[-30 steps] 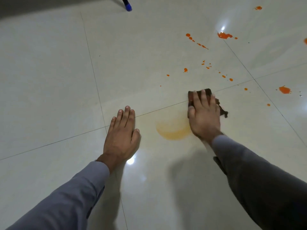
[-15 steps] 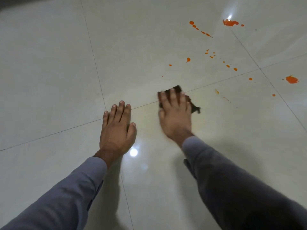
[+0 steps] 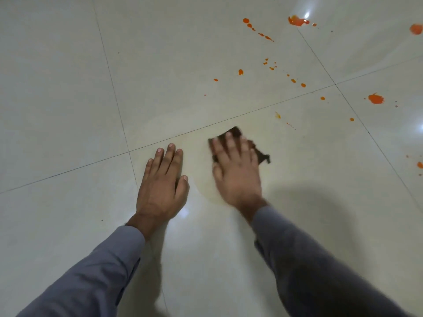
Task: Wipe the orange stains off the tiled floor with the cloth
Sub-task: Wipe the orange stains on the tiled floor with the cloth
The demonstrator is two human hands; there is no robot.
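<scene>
My right hand (image 3: 235, 170) presses flat, with straight fingers, on a dark brown cloth (image 3: 261, 154) on the pale tiled floor (image 3: 68, 88); most of the cloth is hidden under the hand. My left hand (image 3: 160, 186) rests flat on the floor just left of it, palm down. A faint yellowish smear (image 3: 206, 191) lies between the hands. Orange stains dot the floor beyond: a blob at the far right (image 3: 376, 98), a splat near the top (image 3: 297, 21), and several small drops (image 3: 240, 72).
Dark grout lines (image 3: 229, 117) cross the glossy tiles. Bright light reflections (image 3: 307, 14) glare at the top right and beside my left wrist. My grey sleeves fill the lower frame.
My right hand slid the cloth left from the yellow smear, then slightly back toward the right. The strong yellow patch has faded to a faint smear. My left hand stayed put.
</scene>
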